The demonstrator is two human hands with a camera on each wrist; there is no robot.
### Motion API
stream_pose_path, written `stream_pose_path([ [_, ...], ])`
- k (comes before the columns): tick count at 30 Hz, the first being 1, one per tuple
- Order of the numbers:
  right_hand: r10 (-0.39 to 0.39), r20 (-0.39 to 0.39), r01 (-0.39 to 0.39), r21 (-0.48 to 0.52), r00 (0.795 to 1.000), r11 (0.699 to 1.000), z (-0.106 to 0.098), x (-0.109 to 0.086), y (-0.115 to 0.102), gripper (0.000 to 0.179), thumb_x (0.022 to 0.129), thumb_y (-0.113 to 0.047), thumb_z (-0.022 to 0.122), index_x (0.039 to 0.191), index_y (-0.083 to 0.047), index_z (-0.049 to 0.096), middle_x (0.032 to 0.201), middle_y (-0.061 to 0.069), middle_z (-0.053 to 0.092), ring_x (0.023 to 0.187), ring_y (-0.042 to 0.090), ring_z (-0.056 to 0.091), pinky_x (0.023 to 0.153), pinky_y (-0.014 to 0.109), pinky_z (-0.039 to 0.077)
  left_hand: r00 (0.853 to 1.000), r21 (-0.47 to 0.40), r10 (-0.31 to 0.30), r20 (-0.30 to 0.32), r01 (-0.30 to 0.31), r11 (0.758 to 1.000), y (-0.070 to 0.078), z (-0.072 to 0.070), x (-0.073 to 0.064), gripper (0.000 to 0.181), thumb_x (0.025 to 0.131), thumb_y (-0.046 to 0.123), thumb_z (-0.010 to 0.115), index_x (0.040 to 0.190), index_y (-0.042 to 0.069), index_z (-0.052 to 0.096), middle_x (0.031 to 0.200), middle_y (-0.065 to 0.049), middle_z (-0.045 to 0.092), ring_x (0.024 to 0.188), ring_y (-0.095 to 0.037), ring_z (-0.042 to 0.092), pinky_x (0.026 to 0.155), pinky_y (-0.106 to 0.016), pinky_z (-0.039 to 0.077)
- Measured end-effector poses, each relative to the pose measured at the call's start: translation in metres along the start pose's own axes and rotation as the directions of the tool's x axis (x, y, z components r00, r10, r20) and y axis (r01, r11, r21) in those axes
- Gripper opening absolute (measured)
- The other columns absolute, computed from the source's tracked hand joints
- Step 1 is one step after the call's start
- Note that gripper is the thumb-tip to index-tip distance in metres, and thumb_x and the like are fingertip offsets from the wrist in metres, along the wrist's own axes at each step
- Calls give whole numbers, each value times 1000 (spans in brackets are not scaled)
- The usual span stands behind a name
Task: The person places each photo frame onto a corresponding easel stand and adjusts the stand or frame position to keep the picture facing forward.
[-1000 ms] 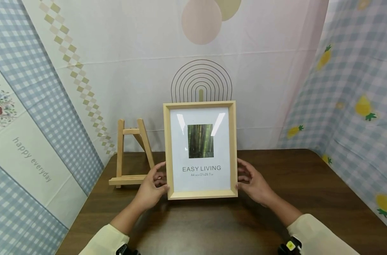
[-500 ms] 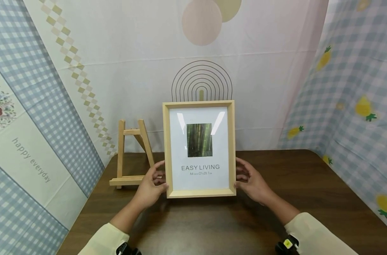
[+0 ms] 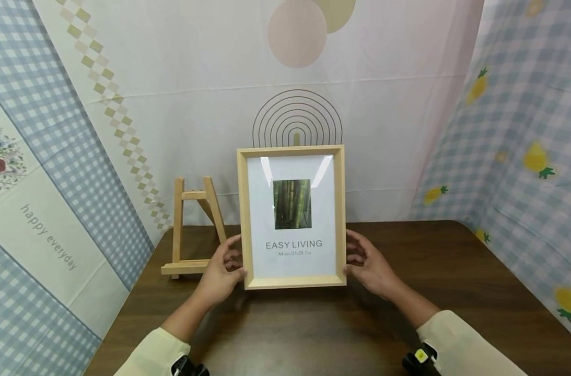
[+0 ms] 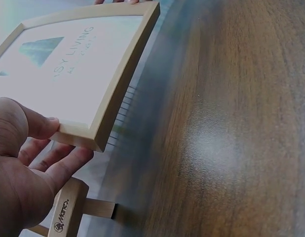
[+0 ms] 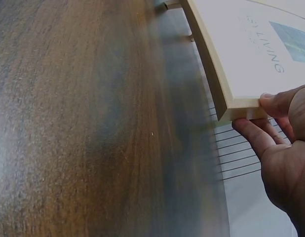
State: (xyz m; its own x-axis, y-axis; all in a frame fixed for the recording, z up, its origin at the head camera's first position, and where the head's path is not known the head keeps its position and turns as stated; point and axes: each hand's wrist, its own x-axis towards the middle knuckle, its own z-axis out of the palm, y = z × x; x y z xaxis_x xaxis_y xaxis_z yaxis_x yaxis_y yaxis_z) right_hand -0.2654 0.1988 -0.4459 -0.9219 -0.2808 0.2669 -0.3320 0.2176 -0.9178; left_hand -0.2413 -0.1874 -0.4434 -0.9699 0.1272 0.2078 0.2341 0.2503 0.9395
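A light wooden picture frame [image 3: 292,282] is held upright between both hands, its front turned to me. Behind its glass are a bamboo photo [image 3: 292,204] and the words EASY LIVING. My left hand [image 3: 221,277] grips the left side near the lower corner, thumb on the front edge and fingers along the side. On the opposite side my right hand [image 3: 370,267] grips it the same way. Both wrist views show the frame's lower edge raised over the table. Just left of the frame stands a small wooden easel [image 3: 176,230], partly behind my left hand.
The dark wooden table [image 3: 294,334] reaches back to a pale patterned cloth [image 3: 388,130]. Checked cloths hang at the left [image 3: 55,68] and right sides. The easel's lower ledge [image 4: 68,207] lies close below my left fingers in the left wrist view.
Both hands have carried the picture frame slightly up and to the left. Their hold on it looks the same, and the easel has stayed in place.
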Motion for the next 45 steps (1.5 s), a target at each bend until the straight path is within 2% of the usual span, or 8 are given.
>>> stream_pose_path([
  [9,-13,-2,13,-18,1000,1000,3,4,-2,90,82,21,69,158,-10,33,136,27,55,106,40,64,79,34,59,999,-6,15,-41,-15,1000,3,-2,1,82,87,-18,66,154,20,40,127,-22,61,102,-36,65,76,-35,59],
  [24,-26,-9,26,-42,1000,999,3,11,-4,90,81,22,70,157,-9,33,135,25,55,108,38,63,84,33,58,998,5,13,-54,-13,1000,7,-3,3,82,86,-17,66,155,20,39,128,-22,60,104,-36,64,76,-33,58],
  [33,-44,-14,43,-43,999,998,4,16,-5,90,81,22,69,158,-9,33,135,25,56,109,39,63,87,33,57,996,-5,46,-72,-46,999,9,-5,6,82,86,-19,64,155,18,39,128,-23,60,104,-37,64,74,-33,59],
  [45,-92,-29,91,-28,995,995,6,21,-9,88,79,24,69,155,-2,34,132,30,56,105,41,63,86,28,57,996,-19,28,-81,-30,999,12,-9,7,82,87,-19,63,156,17,39,131,-25,57,107,-38,62,76,-44,61],
])
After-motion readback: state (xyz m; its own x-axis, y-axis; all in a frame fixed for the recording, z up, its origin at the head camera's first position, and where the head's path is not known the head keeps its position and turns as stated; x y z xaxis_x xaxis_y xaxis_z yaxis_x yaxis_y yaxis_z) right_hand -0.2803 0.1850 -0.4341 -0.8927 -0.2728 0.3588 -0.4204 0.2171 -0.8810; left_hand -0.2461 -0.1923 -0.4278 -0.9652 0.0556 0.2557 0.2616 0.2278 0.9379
